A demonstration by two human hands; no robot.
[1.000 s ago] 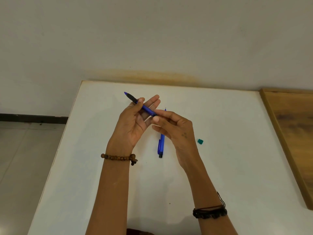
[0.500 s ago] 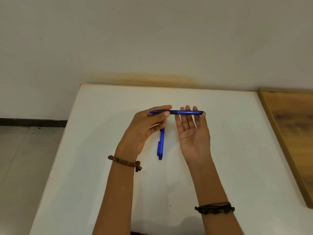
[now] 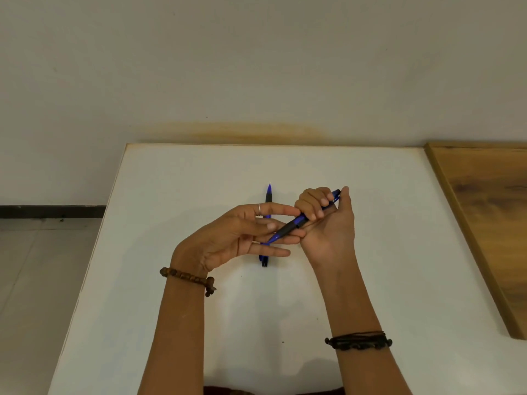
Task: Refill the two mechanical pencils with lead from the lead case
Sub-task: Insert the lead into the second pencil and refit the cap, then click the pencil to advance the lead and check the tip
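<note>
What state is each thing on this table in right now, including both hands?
Pencil in hand: gripped by the right hand, tilted, tip down-left against the left fingers.
Second pencil: lying flat on the table, tip pointing away.
Right hand: fingers curled round the pencil.
Left hand: fingers straight, relaxed.

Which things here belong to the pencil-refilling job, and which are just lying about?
Belonging to the job:
- held pencil, gripped by the right hand
- second pencil, lying on the white table
- left hand, fingers extended by the held pencil's tip

Just lying about:
- wooden board
</note>
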